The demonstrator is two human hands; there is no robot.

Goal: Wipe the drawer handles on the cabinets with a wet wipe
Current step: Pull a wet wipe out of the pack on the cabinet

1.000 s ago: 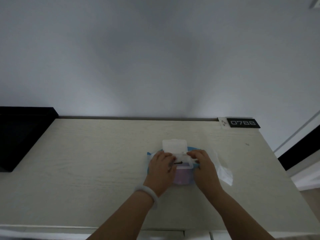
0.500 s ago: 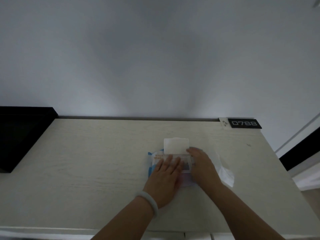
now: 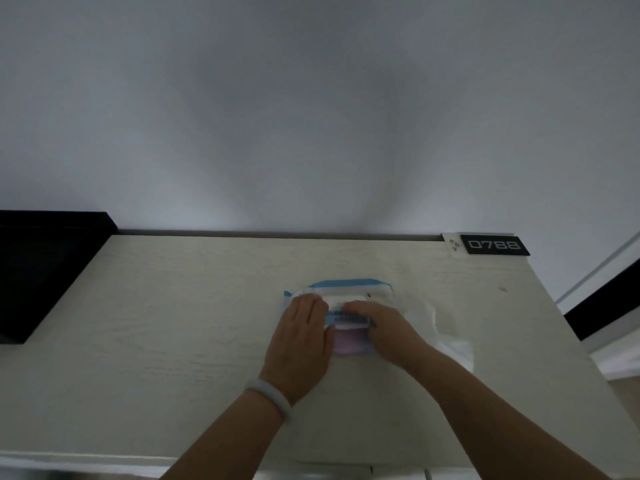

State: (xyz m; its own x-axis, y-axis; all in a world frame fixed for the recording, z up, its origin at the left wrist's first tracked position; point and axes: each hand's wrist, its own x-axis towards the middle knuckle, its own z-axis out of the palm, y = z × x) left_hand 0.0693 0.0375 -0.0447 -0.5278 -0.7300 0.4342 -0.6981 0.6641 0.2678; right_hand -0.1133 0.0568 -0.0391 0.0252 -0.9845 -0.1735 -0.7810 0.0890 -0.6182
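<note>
A blue and white pack of wet wipes (image 3: 346, 289) lies flat on the pale cabinet top (image 3: 173, 323), its lid down. My left hand (image 3: 301, 337) lies flat on the pack's left half with straight fingers. My right hand (image 3: 381, 323) presses on the lid area from the right, fingers bent down onto it. A loose white wet wipe (image 3: 446, 334) lies spread on the top just right of my right wrist. No drawer handle shows; only the cabinet's front edge (image 3: 329, 462) is in view.
A black number plate reading 0788 (image 3: 493, 244) stands at the back right corner. A black box-like object (image 3: 41, 271) sits beyond the cabinet's left end. A plain wall rises behind. The cabinet's right edge drops off near a dark doorway (image 3: 609, 292).
The pack's white lid stood raised before and is now folded down. My left hand has flattened onto the pack, and my right hand moved onto the lid.
</note>
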